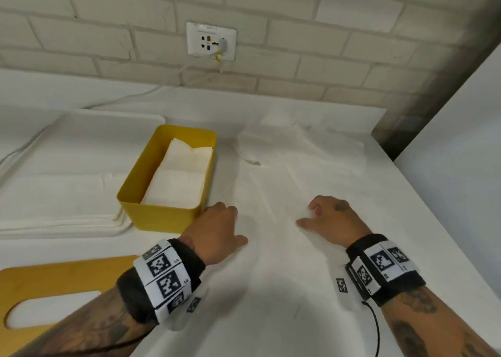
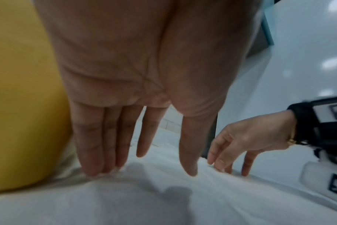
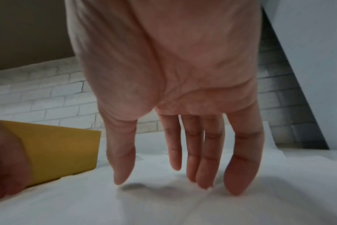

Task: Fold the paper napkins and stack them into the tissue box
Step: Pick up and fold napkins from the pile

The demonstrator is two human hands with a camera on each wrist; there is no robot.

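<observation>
Right of the yellow tissue box (image 1: 151,191), my left hand (image 1: 217,230) and right hand (image 1: 334,223) press straight fingers onto a spread white napkin (image 1: 273,248), gripping nothing.

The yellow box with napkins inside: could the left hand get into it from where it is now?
Probably yes. The left hand rests open on the white sheet right beside the yellow box, whose top is open. Its lid lies apart on the table, and nothing covers the folded napkins inside.
</observation>
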